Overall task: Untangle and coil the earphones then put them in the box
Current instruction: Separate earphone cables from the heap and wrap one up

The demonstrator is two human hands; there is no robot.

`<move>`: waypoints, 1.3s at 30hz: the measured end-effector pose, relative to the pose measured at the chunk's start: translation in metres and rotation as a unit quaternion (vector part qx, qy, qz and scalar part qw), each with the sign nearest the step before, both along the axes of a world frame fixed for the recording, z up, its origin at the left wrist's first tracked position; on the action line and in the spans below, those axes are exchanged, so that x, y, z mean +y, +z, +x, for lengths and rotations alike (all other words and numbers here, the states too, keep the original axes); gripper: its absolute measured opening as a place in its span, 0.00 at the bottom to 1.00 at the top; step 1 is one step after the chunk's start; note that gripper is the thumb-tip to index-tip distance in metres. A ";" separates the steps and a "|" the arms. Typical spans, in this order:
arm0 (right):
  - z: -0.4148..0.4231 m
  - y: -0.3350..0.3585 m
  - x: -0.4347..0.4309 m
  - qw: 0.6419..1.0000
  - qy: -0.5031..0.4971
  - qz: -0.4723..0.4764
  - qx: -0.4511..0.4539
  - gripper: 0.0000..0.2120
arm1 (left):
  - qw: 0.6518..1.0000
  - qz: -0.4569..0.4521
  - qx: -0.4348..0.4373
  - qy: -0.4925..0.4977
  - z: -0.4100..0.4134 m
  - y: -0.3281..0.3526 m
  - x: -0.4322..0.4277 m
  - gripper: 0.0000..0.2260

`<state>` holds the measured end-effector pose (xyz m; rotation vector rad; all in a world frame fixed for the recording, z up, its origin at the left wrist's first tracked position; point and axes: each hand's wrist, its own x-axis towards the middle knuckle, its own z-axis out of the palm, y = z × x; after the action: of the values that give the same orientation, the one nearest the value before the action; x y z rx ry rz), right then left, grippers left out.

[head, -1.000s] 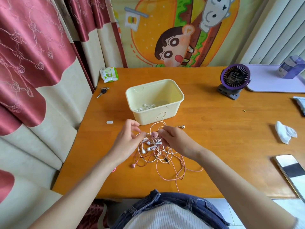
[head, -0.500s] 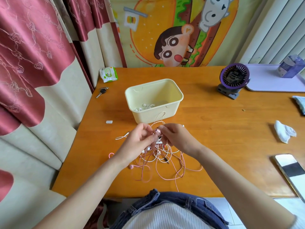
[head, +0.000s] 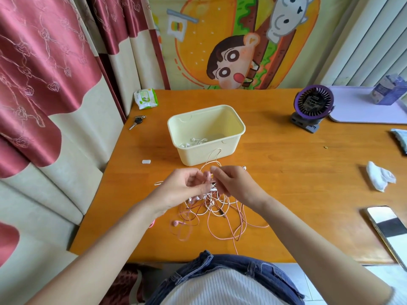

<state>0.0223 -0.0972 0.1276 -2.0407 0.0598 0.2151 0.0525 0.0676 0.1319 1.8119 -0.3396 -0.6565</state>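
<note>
A tangle of pink and white earphones (head: 217, 213) lies on the wooden table in front of me. My left hand (head: 182, 190) and my right hand (head: 234, 183) meet above the tangle, and both pinch the cords at the same knot, fingertips almost touching. Loops of cord hang from my fingers down to the table, and one loop rises toward the box. A pink earbud (head: 175, 223) lies at the near left of the tangle. The cream plastic box (head: 235, 128) stands just beyond my hands, with a white earphone set (head: 193, 142) inside on its floor.
A purple desk fan (head: 312, 106), a lilac tray (head: 363, 115) with a carton, a crumpled tissue (head: 380, 176) and a phone (head: 387, 227) are to the right. A key (head: 137, 122), a green packet (head: 145, 98) and a small white piece (head: 146, 161) lie left.
My left hand has closed in on my right hand at the knot and lifted slightly. The pink earbud and its cord have slid to the near left of the tangle.
</note>
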 end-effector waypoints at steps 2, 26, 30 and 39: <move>0.001 0.002 -0.002 1.000 -0.002 0.002 -0.015 0.24 | 0.991 -0.085 0.091 0.039 0.000 0.000 0.002 0.12; 0.004 -0.007 -0.008 0.999 -0.012 -0.013 0.027 0.17 | 0.995 0.061 -0.064 -0.043 0.000 -0.008 0.003 0.02; 0.005 -0.005 -0.011 1.000 0.022 -0.004 -0.003 0.12 | 0.999 0.015 0.028 0.000 0.001 -0.007 0.004 0.10; -0.002 0.004 0.003 0.997 0.052 0.057 -0.020 0.07 | 0.946 0.162 -0.251 0.126 -0.002 -0.008 -0.009 0.04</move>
<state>0.0199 -0.0946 0.1317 -1.9350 -0.0815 0.2373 0.0508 0.0588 0.1235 2.2879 -0.3395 -0.0581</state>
